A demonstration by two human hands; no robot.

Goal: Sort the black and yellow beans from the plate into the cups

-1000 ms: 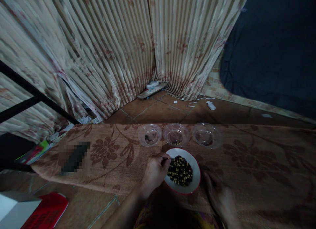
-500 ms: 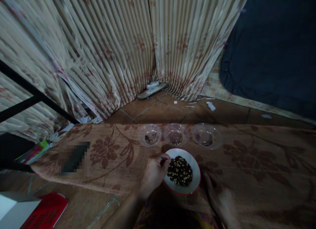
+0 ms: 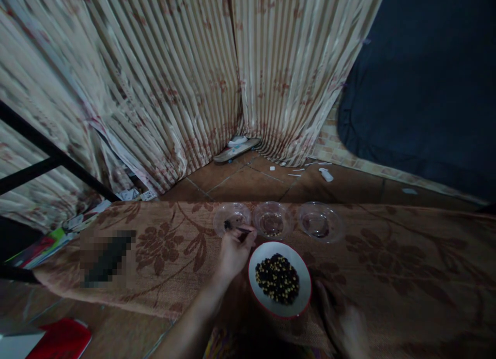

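Observation:
My left hand [image 3: 234, 250] is closed in a pinch on thin, dark tweezers [image 3: 244, 230], held at the near rim of the left clear plastic bowl [image 3: 217, 222]. A few dark bits lie in that bowl. Beside it stands the middle clear bowl [image 3: 271, 208], with some pale bits at its bottom. The right clear bowl [image 3: 337, 224] also has a little dark matter in it. Nearer me, a white bowl with a red rim [image 3: 261, 297] holds mixed black and yellowish beans or seeds [image 3: 277, 279]. My right hand [image 3: 344, 317] rests right of this bowl, dim and blurred, its fingers unclear.
A brown floral cloth [image 3: 170, 281] covers the low table. At left lie a pixelated dark object [image 3: 108, 261] and a red-and-white box [image 3: 65, 338]. Beyond the table are a skateboard [image 3: 238, 151], scattered white pieces, striped curtains [image 3: 194, 80] and a black metal frame [image 3: 58, 157].
My left hand has moved with the tweezers from the white bowl forward and left to the left clear bowl. The view has shifted slightly. My right hand stays beside the white bowl.

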